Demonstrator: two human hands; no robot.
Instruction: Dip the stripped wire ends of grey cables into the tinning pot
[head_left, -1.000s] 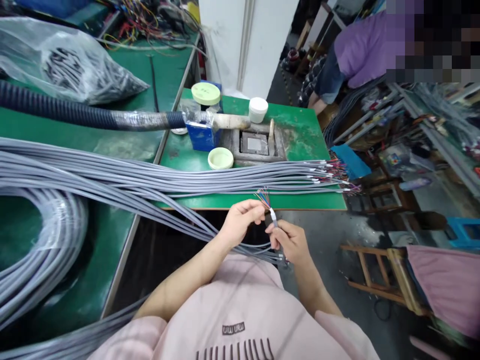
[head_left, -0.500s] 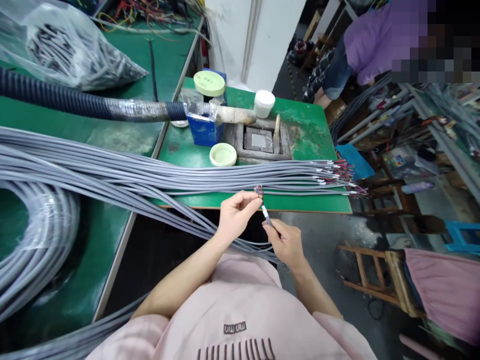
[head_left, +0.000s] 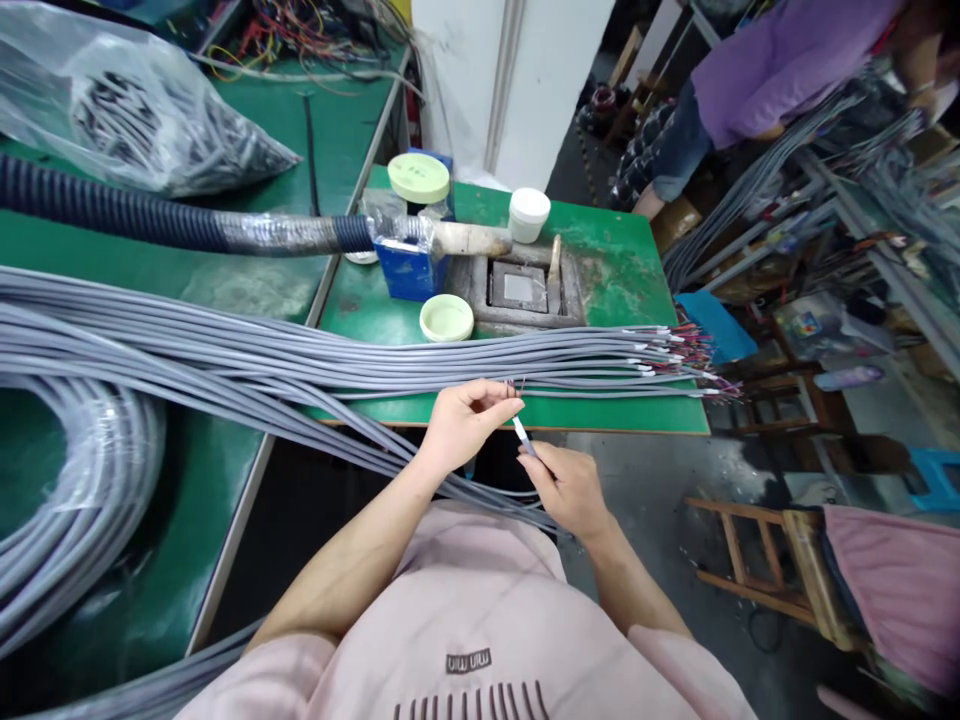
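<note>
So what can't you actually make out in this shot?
All head view:
- wire tips: too small to count; the left hand pinches them, fingers covering most.
- cable end: lower part hidden inside the right hand.
- clear bag: dark contents blurred by plastic.
- grey coil: cut off by the left edge.

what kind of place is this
Likely a cable or wire-harness assembly workshop: long grey cables with stripped coloured ends lie across a green workbench, a cable coil sits at the left, and the left hand and right hand pinch one cable end.
</note>
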